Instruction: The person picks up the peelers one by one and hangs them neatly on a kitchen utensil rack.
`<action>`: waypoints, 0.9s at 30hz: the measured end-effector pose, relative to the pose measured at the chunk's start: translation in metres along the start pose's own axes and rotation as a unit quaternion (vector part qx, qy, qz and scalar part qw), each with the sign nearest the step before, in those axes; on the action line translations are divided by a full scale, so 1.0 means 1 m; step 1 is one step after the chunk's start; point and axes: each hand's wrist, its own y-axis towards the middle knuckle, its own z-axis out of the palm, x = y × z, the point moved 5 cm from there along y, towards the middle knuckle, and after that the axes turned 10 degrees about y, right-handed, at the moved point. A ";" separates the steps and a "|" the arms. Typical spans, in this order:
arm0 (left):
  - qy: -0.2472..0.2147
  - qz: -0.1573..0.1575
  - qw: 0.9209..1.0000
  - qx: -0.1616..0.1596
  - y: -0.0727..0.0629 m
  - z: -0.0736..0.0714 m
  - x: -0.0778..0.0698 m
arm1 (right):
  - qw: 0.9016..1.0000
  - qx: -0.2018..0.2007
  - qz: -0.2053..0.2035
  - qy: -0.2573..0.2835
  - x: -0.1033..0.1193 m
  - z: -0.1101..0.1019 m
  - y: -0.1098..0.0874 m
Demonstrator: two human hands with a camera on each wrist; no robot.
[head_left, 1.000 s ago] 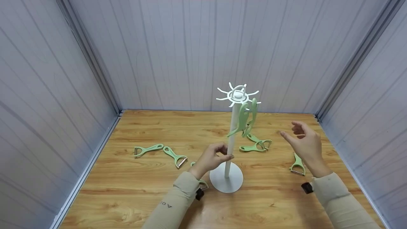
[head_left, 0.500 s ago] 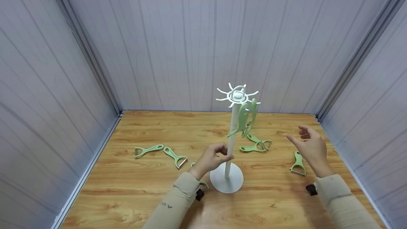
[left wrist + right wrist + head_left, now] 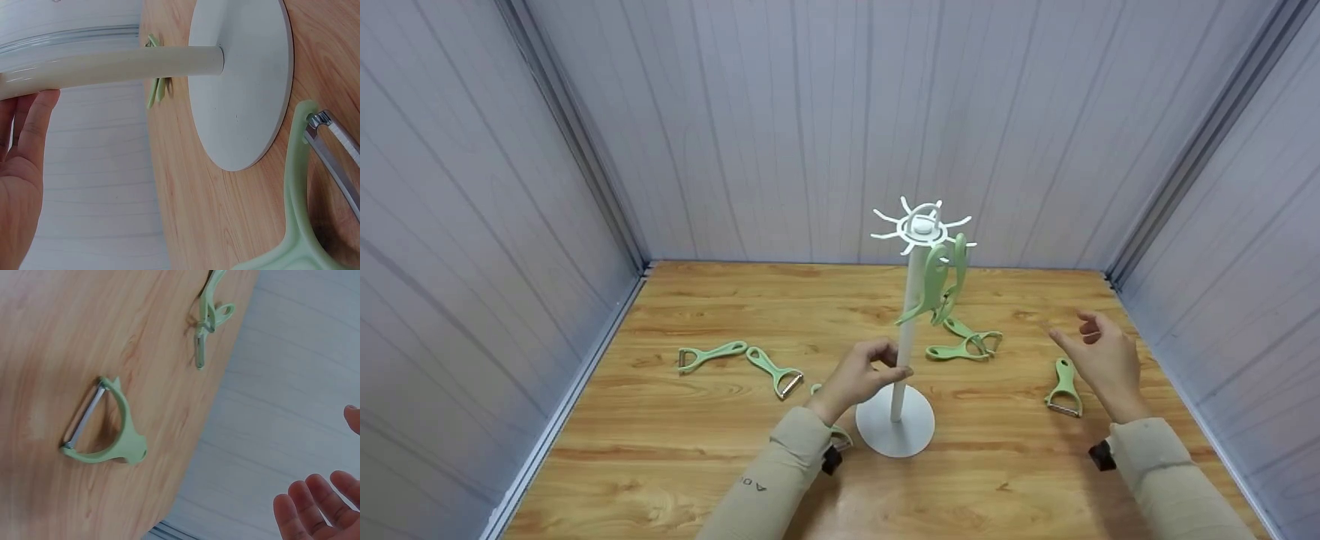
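Observation:
My left hand (image 3: 855, 381) grips the white pole of a hook stand (image 3: 906, 345), low above its round base. Two green peelers hang side by side from the stand's hooks; the nearer peeler (image 3: 934, 281) partly covers the pole. In the left wrist view, thumb and fingers lie along the pole, and a peeler (image 3: 298, 185) lies close to the base. My right hand (image 3: 1110, 369) hovers over the table's right side, fingers loosely bent around nothing. Below and left of it lies a peeler (image 3: 1063, 386), blade toward me, also in the right wrist view.
Two crossed peelers (image 3: 960, 349) lie behind the stand to the right. Two more, a peeler (image 3: 712, 354) and its neighbour (image 3: 771, 366), lie at left. The left forearm partly hides another peeler (image 3: 841, 435). Grey panel walls (image 3: 825, 135) enclose the wooden table (image 3: 660, 450).
My right hand has drawn back to the right and a little toward me, uncovering the handle of the peeler beside it. The left hand keeps its hold on the pole.

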 end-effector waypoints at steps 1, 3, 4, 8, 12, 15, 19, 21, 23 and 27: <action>0.000 0.001 1.000 0.000 0.000 0.000 0.000 | 1.000 0.000 0.004 -0.001 -0.003 0.000 0.000; -0.001 0.003 1.000 0.001 0.000 0.001 0.000 | 1.000 0.001 0.011 -0.006 -0.008 0.000 -0.001; -0.001 0.003 1.000 0.001 0.000 0.001 0.001 | 1.000 0.003 0.015 -0.010 -0.010 0.000 -0.001; 0.000 0.001 1.000 -0.001 0.000 0.001 0.002 | 0.999 0.007 0.023 -0.023 -0.019 0.001 -0.001; 0.003 0.000 1.000 -0.003 0.000 0.001 0.001 | 0.999 0.012 0.030 -0.033 -0.026 0.001 -0.001; 0.005 -0.002 1.000 -0.004 0.000 0.001 0.002 | 0.999 0.019 0.034 -0.037 -0.031 0.002 -0.003; 0.007 -0.005 1.000 -0.002 -0.001 0.001 0.002 | 0.998 0.031 0.043 -0.037 -0.039 0.002 -0.005; 0.004 -0.006 1.000 -0.002 -0.001 0.001 0.001 | 0.997 0.037 0.051 -0.037 -0.043 0.003 -0.006; -0.002 -0.006 1.000 -0.001 -0.001 0.001 0.000 | 0.996 0.044 0.060 -0.038 -0.047 0.004 -0.007; -0.006 -0.005 1.000 0.000 0.000 0.001 0.000 | 0.994 0.061 0.079 -0.042 -0.055 0.006 -0.008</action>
